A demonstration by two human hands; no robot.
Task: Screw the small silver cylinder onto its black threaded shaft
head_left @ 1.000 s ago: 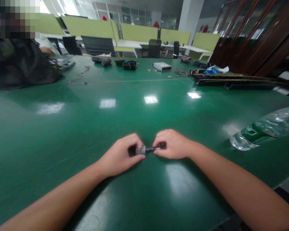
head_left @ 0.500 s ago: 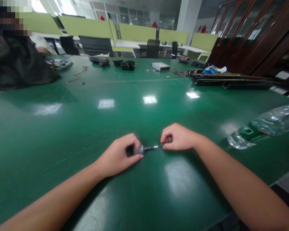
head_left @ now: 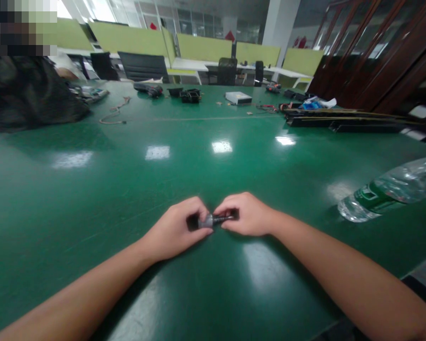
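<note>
Our left hand [head_left: 177, 227] is closed on a small gray metal cylinder [head_left: 206, 221], thumb below & index curled over the top, w/ its lower edge near the table [head_left: 128, 189]. A thin rod sticks out of the cylinder's right end, toward our right hand [head_left: 246, 214]. Around the rod there's a dark ridged spring [head_left: 219, 219], & our right hand pinches it btwn thumb & fingers, just beside the cylinder. Can't tell if the R fingertips also touch the rod; they hide part of it. Cylinder, rod & spring are all btwn our 2 hands, front & center, lying approx. sideways.

On our R side, a clear plastic bottle [head_left: 376, 201] w/ a green label lies on its side, well apart from the hands. At the far side of the table we've got a flat gray box [head_left: 238, 98], a thin cable [head_left: 111, 117] to the L, & long black strips [head_left: 355, 124] to the R. A person in dark clothing [head_left: 28, 90] is at far L. Black chairs [head_left: 144, 66] stand behind the table.
</note>
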